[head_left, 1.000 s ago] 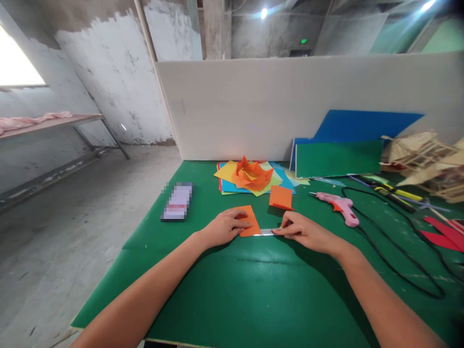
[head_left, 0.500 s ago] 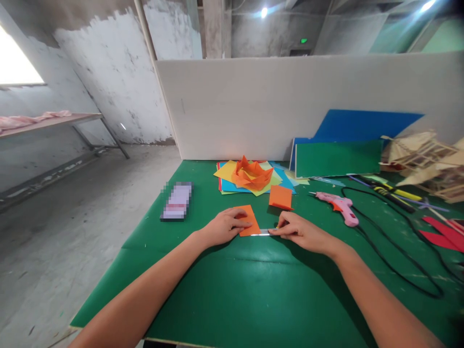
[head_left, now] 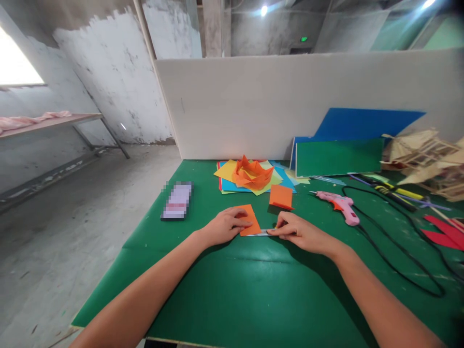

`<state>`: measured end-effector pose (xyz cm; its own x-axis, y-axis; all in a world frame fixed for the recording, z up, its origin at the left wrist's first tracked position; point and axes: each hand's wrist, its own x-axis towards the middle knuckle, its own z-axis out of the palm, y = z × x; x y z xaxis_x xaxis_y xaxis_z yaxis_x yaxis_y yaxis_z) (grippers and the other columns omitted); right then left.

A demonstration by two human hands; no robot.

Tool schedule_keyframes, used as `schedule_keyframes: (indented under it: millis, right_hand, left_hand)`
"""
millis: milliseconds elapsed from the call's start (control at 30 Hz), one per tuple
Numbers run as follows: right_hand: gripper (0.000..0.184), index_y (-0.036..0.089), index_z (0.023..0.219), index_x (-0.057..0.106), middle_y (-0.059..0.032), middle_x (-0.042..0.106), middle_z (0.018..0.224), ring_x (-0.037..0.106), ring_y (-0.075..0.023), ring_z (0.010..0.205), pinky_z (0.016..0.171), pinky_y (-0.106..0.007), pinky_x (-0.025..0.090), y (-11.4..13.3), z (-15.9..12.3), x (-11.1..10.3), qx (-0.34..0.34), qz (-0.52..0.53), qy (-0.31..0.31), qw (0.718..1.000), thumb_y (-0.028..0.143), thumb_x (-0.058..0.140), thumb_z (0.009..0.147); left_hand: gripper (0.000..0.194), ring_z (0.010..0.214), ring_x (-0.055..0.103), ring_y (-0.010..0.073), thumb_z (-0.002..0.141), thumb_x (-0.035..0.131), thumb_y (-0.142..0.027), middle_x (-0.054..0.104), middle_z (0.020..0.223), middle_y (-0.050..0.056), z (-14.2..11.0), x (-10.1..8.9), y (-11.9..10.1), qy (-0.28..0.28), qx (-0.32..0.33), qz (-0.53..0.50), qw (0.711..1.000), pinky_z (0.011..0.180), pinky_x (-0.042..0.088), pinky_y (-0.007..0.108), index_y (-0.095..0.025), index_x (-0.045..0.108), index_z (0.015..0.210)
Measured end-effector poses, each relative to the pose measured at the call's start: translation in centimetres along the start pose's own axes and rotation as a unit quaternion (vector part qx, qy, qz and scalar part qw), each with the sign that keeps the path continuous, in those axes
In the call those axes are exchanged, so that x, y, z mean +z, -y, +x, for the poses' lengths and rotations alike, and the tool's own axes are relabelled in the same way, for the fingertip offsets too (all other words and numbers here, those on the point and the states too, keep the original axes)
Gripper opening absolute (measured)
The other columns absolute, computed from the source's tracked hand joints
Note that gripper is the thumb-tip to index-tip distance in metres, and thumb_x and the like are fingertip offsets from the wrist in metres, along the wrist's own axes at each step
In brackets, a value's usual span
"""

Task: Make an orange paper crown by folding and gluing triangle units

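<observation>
My left hand (head_left: 226, 225) lies over a folded orange sheet of paper (head_left: 251, 220), its fingers stretched across the sheet and pressing it to the table. From the paper's lower right edge a thin shiny blade (head_left: 265, 232) sticks out, apparently of a utility knife. My right hand (head_left: 293, 231) is closed around the other end of it, index finger along the blade; most of the handle is hidden. Just beyond the right hand sits another folded orange paper (head_left: 280, 196). Farther back, a pointed orange paper ring (head_left: 252, 175) rests on a stack of coloured sheets (head_left: 224, 170).
A pink glue gun (head_left: 339, 205) lies to the right, its black cord (head_left: 393, 275) looping over the green table (head_left: 232, 295). A phone (head_left: 177, 201) lies left. Red strips (head_left: 444, 233), tools and a wooden model (head_left: 427, 162) crowd the right side. Boards (head_left: 339, 157) stand behind.
Almost nothing differs. The right hand and the blade have shifted very slightly; the left hand stays on the orange paper.
</observation>
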<state>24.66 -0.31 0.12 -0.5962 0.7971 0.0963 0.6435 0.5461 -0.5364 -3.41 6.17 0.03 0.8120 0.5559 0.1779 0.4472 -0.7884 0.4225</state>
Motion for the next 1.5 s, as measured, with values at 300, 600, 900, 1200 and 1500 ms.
schedule_keyframes:
  millis: [300,600,900,1200,1500]
  right_hand:
    - [0.034,0.036,0.125,0.058,-0.0057,0.05,0.093,0.051,-0.018,0.085,0.074,-0.031,0.045,0.5,0.3,0.5,-0.006,0.0,-0.008,1.0,0.03,0.043,0.095]
    - [0.034,0.036,0.124,0.059,-0.0056,0.05,0.093,0.051,-0.018,0.085,0.075,-0.032,0.045,0.8,0.4,0.3,-0.006,0.011,0.008,1.0,0.029,0.044,0.094]
    - [0.033,0.036,0.124,0.059,-0.0052,0.05,0.092,0.051,-0.0176,0.084,0.074,-0.031,0.045,0.8,0.6,0.5,-0.009,0.021,0.005,1.0,0.031,0.044,0.094]
    - [0.034,0.035,0.125,0.058,-0.0056,0.051,0.093,0.051,-0.0177,0.084,0.073,-0.03,0.045,0.9,0.5,0.5,-0.007,0.007,0.002,1.0,0.03,0.043,0.095]
    - [0.035,0.036,0.126,0.057,-0.0051,0.049,0.093,0.051,-0.0177,0.085,0.074,-0.031,0.045,1.1,0.5,0.5,-0.008,0.008,0.011,1.0,0.027,0.044,0.094]
  left_hand:
    - [0.042,0.123,0.047,0.0202,0.087,0.043,-0.006,0.051,0.132,0.003,0.1,-0.1,0.1,0.017,-0.003,0.001,1.0,0.107,0.037,0.036,-0.029,0.066,0.115]
    - [0.044,0.123,0.047,0.0208,0.086,0.044,-0.007,0.052,0.132,0.001,-0.1,0.1,0.3,0.005,-0.005,-0.017,1.0,0.107,0.037,0.038,-0.032,0.066,0.114]
    - [0.045,0.123,0.048,0.021,0.084,0.043,-0.004,0.052,0.132,0.002,0.1,-0.1,0.1,0.008,-0.006,-0.012,1.0,0.107,0.037,0.037,-0.03,0.067,0.113]
    - [0.039,0.124,0.047,0.0212,0.088,0.046,-0.011,0.051,0.133,0.001,0.1,-0.1,0.5,0.023,-0.011,-0.017,1.0,0.108,0.036,0.038,-0.031,0.065,0.115]
    - [0.044,0.123,0.047,0.0203,0.086,0.043,-0.005,0.051,0.132,0.001,0.4,0.1,0.6,0.02,-0.021,-0.017,0.999,0.107,0.036,0.036,-0.03,0.067,0.113]
